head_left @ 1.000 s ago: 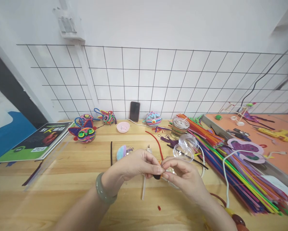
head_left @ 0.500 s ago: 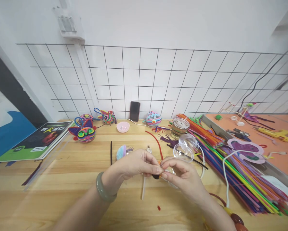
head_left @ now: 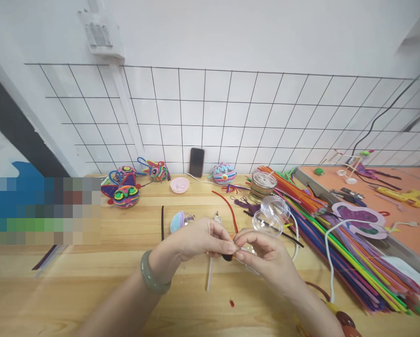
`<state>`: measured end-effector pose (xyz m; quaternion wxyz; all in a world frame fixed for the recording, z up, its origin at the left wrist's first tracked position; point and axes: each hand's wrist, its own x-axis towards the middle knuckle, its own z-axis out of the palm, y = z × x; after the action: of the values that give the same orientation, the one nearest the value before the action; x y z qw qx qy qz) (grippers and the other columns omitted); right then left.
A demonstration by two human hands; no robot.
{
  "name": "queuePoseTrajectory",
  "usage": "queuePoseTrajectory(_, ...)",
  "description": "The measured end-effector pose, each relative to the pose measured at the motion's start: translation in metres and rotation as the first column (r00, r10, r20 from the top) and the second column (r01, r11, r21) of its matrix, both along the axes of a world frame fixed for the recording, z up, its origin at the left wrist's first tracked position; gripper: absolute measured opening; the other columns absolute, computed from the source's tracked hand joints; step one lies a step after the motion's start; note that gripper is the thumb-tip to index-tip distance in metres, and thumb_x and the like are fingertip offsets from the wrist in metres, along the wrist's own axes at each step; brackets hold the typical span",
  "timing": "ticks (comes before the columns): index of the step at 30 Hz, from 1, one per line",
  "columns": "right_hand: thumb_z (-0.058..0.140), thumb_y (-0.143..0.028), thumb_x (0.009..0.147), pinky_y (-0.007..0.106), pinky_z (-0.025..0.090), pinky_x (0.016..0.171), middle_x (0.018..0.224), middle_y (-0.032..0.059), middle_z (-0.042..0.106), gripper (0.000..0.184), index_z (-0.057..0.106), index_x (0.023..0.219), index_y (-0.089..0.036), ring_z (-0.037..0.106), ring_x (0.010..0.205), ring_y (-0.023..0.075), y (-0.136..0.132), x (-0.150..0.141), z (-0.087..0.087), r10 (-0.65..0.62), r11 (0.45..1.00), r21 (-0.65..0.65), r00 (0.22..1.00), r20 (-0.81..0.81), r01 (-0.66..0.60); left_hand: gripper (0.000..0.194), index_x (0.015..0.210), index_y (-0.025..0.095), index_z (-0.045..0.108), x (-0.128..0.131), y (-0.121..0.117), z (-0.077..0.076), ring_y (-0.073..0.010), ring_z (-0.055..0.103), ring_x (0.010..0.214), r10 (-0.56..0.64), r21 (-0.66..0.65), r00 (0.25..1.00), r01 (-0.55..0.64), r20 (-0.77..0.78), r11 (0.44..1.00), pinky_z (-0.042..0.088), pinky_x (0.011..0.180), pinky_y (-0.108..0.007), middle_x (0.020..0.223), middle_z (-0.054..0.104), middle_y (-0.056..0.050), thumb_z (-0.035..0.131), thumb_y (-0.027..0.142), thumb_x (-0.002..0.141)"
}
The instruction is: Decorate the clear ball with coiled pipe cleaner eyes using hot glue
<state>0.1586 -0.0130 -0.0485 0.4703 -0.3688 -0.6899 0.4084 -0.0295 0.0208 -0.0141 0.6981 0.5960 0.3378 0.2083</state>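
Note:
My left hand [head_left: 206,241] and my right hand [head_left: 262,252] meet fingertip to fingertip over the wooden table. Both are closed in a pinch on a small black and orange piece [head_left: 227,257], whose kind is mostly hidden by the fingers. Behind the fingers a red pipe cleaner [head_left: 231,208] stretches away across the table. A ball wrapped in pastel pipe cleaners [head_left: 177,222] lies just beyond my left wrist. Under the left fingers a translucent glue stick [head_left: 209,275] pokes out towards me. Clear plastic shells [head_left: 267,223] lie beyond my right hand.
Many coloured pipe cleaners [head_left: 350,252] are heaped on the right, with a white cable [head_left: 331,262] across them. At the back stand decorated balls [head_left: 125,195], a pink bowl [head_left: 179,185], a phone [head_left: 197,162] and a clear jar [head_left: 262,186]. A yellow glue gun [head_left: 399,194] rests far right.

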Motion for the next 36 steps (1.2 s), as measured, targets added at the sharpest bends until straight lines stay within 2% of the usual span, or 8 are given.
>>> queuePoseTrajectory(11,0.070,-0.028,0.072,0.029,0.051,0.070,0.078,0.0043,0.068,0.009,0.065,0.075,-0.021,0.063,0.075,0.0177,-0.0009,-0.0014,0.0030,-0.025,1.000,0.012,1.000,0.013,0.025,0.029,0.068,0.012,0.068,-0.0006,0.0011,-0.0003,-0.0061,0.041,0.051,-0.005,-0.010,1.000,0.005,-0.006,1.000,0.031,0.049,-0.021,0.056,0.055,0.001,0.074,0.039,0.059)
queuePoseTrajectory(23,0.070,-0.029,0.072,0.028,0.051,0.069,0.077,0.0035,0.068,0.011,0.065,0.076,-0.020,0.063,0.074,0.0173,0.0001,-0.0011,0.0016,-0.013,1.000,0.024,1.000,0.023,0.012,0.025,0.070,0.012,0.069,-0.0012,0.0011,-0.0015,-0.0061,0.042,0.053,-0.016,-0.010,1.000,0.016,0.005,1.000,0.032,0.051,-0.021,0.059,0.056,0.001,0.073,0.036,0.062)
queuePoseTrajectory(36,0.071,-0.029,0.071,0.028,0.052,0.069,0.077,0.0042,0.069,0.010,0.066,0.074,-0.021,0.063,0.074,0.0179,-0.0008,-0.0020,0.0016,-0.040,0.999,0.027,0.999,0.018,0.039,0.030,0.068,0.013,0.069,-0.0005,0.0010,0.0007,-0.0066,0.041,0.052,-0.004,-0.032,1.000,0.003,-0.013,0.999,0.031,0.051,-0.021,0.057,0.056,0.002,0.074,0.040,0.058)
